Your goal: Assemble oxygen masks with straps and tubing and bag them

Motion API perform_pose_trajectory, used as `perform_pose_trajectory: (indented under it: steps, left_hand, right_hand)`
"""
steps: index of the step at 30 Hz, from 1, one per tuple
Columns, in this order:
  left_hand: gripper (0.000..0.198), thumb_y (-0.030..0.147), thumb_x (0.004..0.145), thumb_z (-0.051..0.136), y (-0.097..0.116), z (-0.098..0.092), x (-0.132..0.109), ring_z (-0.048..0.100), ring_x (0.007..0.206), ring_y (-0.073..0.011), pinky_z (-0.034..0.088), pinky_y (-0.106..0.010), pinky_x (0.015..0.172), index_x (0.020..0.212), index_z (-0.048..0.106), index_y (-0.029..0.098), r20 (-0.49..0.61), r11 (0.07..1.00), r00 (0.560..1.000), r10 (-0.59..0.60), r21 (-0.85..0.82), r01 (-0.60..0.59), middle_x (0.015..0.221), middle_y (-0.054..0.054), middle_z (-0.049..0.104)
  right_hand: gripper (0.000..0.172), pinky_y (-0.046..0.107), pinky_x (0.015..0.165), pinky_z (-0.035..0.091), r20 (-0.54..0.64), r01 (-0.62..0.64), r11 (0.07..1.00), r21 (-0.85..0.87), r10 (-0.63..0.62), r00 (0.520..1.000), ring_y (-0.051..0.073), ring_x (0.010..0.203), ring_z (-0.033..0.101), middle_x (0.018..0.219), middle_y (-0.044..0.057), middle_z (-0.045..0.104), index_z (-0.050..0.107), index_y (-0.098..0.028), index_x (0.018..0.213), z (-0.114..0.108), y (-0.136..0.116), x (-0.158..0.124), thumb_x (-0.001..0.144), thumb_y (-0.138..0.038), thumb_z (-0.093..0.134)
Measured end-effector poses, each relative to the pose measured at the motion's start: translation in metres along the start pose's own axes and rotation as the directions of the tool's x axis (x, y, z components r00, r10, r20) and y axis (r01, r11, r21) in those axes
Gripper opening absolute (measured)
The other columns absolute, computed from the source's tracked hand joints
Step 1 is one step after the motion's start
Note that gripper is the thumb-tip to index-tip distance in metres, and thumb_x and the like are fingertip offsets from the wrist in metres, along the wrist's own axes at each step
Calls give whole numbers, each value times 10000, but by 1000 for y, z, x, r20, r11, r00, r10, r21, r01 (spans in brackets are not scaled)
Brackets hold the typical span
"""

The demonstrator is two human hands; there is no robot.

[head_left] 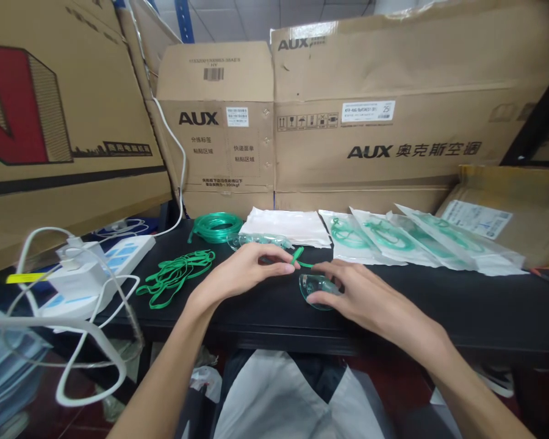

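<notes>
My left hand [247, 268] pinches the end of a green elastic strap [298, 257] between thumb and fingertips. The strap runs to a clear plastic mask [315, 289] lying on the black table [462, 305]. My right hand [357, 292] rests over the mask with its fingers curled on it. A second clear mask [256, 241] lies just beyond my left hand.
A pile of loose green straps [176, 275] and a coil of green tubing [215, 227] lie at the left. White bags [290, 225] and several sealed mask packets [412, 241] line the back. A power strip [114, 256] with white cables sits far left. Cardboard boxes [370, 122] wall the rear.
</notes>
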State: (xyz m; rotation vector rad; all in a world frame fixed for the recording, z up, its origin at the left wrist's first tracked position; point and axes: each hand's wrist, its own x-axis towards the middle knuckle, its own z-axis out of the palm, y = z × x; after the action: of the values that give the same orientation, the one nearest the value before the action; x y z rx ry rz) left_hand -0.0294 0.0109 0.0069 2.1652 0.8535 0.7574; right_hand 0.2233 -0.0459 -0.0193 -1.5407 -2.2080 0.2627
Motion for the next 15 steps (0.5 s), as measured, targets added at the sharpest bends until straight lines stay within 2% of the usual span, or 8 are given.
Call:
perform_pose_trajectory:
  steps: [3, 6, 9, 12, 15]
  left_hand:
    - [268, 447, 953, 679, -1, 3, 3, 675, 918, -180, 503, -272, 840, 1023, 793, 215, -44, 999, 999, 20, -39, -22, 1022, -26, 763]
    - [278, 430, 960, 668, -1, 8, 6, 633, 741, -141, 486, -235, 645, 1030, 772, 182, -62, 991, 998, 7, -130, -15, 904, -31, 725]
    - [284, 424, 944, 692, 1, 14, 9, 616, 668, -119, 439, -207, 551, 1047, 756, 168, -107, 979, 994, -28, -206, 6, 843, -28, 705]
    - [294, 417, 928, 715, 4, 20, 12, 584, 596, -104, 409, -197, 517, 1068, 733, 160, -165, 960, 984, -70, -280, 21, 741, -7, 676]
    - [297, 409, 911, 736, 6, 23, 13, 575, 593, -97, 406, -193, 526, 1074, 719, 161, -209, 940, 973, -98, -342, 22, 731, -2, 669]
  right_hand:
    - [465, 458, 983, 464, 78, -16, 1000, 26, 14, 997, 336, 1190, 632, 1270, 70, 690, 667, -360, 1327, -1, 0, -5, 918, -581, 650]
    - [459, 434, 890, 499, 115, -50, 994, 95, 39, 993, 301, 1056, 663, 1139, 40, 719, 695, -371, 1280, -16, -1, -7, 883, -602, 688]
    - [422, 405, 823, 512, 51, 0, 968, 250, -13, 999, 249, 913, 668, 1056, 15, 726, 710, -357, 1233, -28, -6, -5, 882, -592, 701]
    - [336, 386, 867, 529, -73, 64, 853, 518, -31, 997, 217, 927, 684, 1133, 21, 702, 678, -291, 1150, -26, -11, 1, 891, -498, 731]
    - [363, 375, 824, 567, -119, 82, 731, 677, 0, 993, 197, 861, 712, 1136, 32, 663, 600, -269, 1158, -16, -11, 9, 875, -430, 762]
